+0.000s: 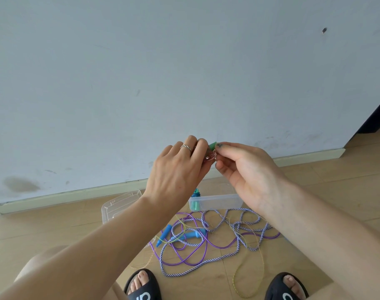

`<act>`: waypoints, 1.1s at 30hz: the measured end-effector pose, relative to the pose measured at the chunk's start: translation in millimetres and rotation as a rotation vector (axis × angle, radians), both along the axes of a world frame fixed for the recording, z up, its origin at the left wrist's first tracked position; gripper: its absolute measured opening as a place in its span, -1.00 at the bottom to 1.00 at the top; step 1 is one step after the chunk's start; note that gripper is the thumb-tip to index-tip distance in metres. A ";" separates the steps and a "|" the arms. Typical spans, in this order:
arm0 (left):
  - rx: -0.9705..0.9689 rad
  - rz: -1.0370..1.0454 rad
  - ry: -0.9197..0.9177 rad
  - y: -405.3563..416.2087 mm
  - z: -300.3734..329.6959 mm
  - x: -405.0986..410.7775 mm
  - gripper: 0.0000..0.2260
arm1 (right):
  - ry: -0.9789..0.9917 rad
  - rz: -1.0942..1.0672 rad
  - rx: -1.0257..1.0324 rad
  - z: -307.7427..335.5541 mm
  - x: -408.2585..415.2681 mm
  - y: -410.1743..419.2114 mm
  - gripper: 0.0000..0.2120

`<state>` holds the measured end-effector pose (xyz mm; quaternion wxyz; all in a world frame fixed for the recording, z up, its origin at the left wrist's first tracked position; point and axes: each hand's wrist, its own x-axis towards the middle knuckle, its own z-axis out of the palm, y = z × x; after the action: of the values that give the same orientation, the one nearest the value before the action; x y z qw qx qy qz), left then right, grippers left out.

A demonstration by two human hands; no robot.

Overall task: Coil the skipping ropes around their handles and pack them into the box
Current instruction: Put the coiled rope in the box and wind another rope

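Nearest to us, at six o'clock, our two sandalled feet (141,286) are bracketing the loose pile on the floor (55,230). Just beyond them, from five to seven o'clock, we are looking at ropes still waiting for us: a purple rope (197,250), a blue-and-white braided rope (234,226) and a thin yellow cord (247,284), all crossing one another, with two blue handles (164,234) lying among them at about seven o'clock.

Past the tangle, at twelve o'clock from it, the clear box (217,201) is sitting with its long axis running left to right across our view; a coiled bundle with teal handles (195,200) is already standing in its left end. The clear lid (119,204) is lying to its left, at about ten o'clock.

Above and beyond the box, we are holding the current bundle up in front of the wall (184,72). Our left hand (176,169) is closing around the green handle (212,146) and the pink coils (210,158) wound on it; our right hand (245,172) is pinching at the coil beside the handle's tip, the two hands meeting on the bundle. We judge that we are securing the last turn. The box is lying straight below the hands, toward six o'clock, so the coming move is a short drop; the right hand looks slightly nearer the free space at the box's right end.
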<state>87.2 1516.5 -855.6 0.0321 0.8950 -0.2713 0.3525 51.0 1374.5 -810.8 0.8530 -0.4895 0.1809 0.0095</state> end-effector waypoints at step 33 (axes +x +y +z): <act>-0.006 0.096 -0.003 -5.2 -3.0 -4.7 -0.82 | -0.011 0.219 0.112 -1.9 0.8 -4.6 -0.93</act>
<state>82.4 1511.3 -858.6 0.0174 0.9065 -0.2272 0.3555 51.8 1369.9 -812.7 0.8737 -0.4581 0.1209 0.1100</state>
